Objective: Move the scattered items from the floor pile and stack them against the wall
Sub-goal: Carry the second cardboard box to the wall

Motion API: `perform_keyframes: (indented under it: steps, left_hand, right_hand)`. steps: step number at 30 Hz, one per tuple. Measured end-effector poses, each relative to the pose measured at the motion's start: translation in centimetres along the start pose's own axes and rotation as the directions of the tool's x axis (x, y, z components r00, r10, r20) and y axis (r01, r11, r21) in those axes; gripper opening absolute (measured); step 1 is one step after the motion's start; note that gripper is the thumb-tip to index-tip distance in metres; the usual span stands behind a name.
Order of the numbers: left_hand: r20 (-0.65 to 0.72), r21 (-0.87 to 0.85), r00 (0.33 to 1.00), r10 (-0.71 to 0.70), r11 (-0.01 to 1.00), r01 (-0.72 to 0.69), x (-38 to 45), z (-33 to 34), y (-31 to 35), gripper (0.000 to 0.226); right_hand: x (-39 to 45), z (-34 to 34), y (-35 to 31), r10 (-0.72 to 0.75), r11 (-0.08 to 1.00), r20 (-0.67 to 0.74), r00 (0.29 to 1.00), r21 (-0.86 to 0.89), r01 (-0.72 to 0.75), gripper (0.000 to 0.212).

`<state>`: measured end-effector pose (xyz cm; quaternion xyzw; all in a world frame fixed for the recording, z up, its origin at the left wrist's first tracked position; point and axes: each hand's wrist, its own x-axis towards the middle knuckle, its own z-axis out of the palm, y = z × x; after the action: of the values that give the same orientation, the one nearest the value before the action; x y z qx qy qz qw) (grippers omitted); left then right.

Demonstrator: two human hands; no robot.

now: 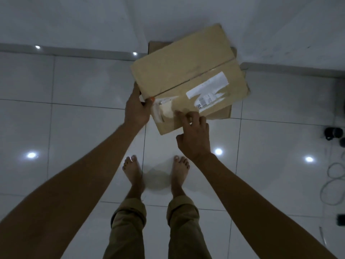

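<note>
Cardboard box point(188, 75) is lying skewed atop another flat box point(226, 112) at the wall, its long axis running away rightward, while the left hand point(137, 109) is gripping its near-left corner and the right hand point(194, 135) is pressing loosely spread fingertips on the near edge.

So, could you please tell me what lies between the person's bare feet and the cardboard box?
In the head view, only bare glossy floor tile lies between the feet and the cardboard box.
</note>
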<state>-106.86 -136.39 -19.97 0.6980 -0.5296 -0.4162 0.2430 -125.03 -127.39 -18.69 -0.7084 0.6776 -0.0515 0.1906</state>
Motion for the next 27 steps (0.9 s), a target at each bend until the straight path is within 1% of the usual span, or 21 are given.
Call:
perform_keyframes:
  steps: [2,3,4,5,7,8,10,11,12,13,15,17,19,21,24,27]
  left_hand:
    - [0.105,0.045,0.994,0.043,0.998,-0.048,2.1,-1.0,1.0,0.065]
    - [0.146,0.057,0.987,0.069,0.995,-0.078,3.4,-1.4,1.4,0.064]
    - [0.170,0.069,0.980,0.100,0.991,-0.113,4.3,-1.6,1.8,0.062]
    - [0.165,0.079,0.976,0.140,0.985,-0.155,4.9,-1.7,2.1,0.058]
    - [0.078,0.089,0.972,0.222,0.969,-0.228,4.7,-1.3,2.1,0.051]
    - [0.015,0.075,0.973,0.228,0.971,-0.229,3.9,-0.9,1.9,0.052]
    - [-0.083,0.021,0.986,0.147,0.989,-0.146,1.1,-0.4,1.2,0.055]
    - [-0.104,0.025,0.988,0.112,0.994,-0.110,-0.5,-0.2,0.6,0.057]
    - [-0.118,0.068,0.986,0.118,0.992,-0.110,-2.2,0.0,-0.1,0.059]
    - [-0.118,0.158,0.978,0.171,0.976,-0.151,-3.6,0.3,-0.9,0.064]
    - [-0.053,0.312,0.958,0.281,0.916,-0.251,-5.9,0.9,-2.0,0.075]
    - [0.048,0.379,0.947,0.317,0.871,-0.311,-6.7,1.6,-2.2,0.082]
    - [0.141,0.425,0.940,0.310,0.839,-0.340,-6.1,2.3,-1.8,0.087]
    - [0.202,0.465,0.934,0.294,0.811,-0.355,-4.7,2.9,-0.9,0.092]
    - [0.257,0.473,0.932,0.255,0.808,-0.352,-2.2,3.5,0.7,0.094]
    - [0.282,0.453,0.933,0.223,0.827,-0.334,-0.4,3.6,1.8,0.092]
  right_hand:
    - [-0.2,-0.1,0.4,-0.020,0.999,-0.022,1.000,-0.050,0.019,0.072]
    - [-0.2,-0.2,0.7,-0.004,0.996,-0.039,0.999,-0.084,0.001,0.073]
    - [-0.1,-0.3,1.2,0.024,0.993,-0.049,0.999,-0.117,-0.029,0.074]
    - [0.0,-0.3,1.7,0.053,0.988,-0.043,0.998,-0.146,-0.059,0.077]
    - [0.4,-0.2,2.7,0.082,0.977,0.008,0.997,-0.196,-0.079,0.084]
    - [0.5,0.1,3.2,0.073,0.975,0.041,0.997,-0.214,-0.062,0.087]
    - [0.6,0.5,3.5,0.038,0.975,0.087,0.995,-0.221,-0.018,0.088]
    - [0.7,0.6,3.6,0.026,0.976,0.091,0.995,-0.217,-0.006,0.087]
    - [0.9,0.7,3.7,0.018,0.976,0.089,0.996,-0.216,0.002,0.087]
    - [1.2,0.7,3.8,0.012,0.975,0.088,0.996,-0.221,0.008,0.087]
    - [2.2,0.6,4.2,0.001,0.970,0.087,0.996,-0.242,0.020,0.090]
    - [3.8,0.2,4.9,-0.008,0.963,0.071,0.997,-0.266,0.027,0.094]
    - [5.4,-0.5,5.5,-0.003,0.958,0.046,0.999,-0.287,0.016,0.093]
    - [7.1,-1.3,6.1,0.026,0.956,0.046,0.999,-0.294,-0.011,0.089]
    - [9.4,-2.4,6.8,0.057,0.953,0.043,0.997,-0.300,-0.042,0.086]
    - [10.7,-2.8,7.4,0.082,0.954,0.067,0.994,-0.295,-0.059,0.089]
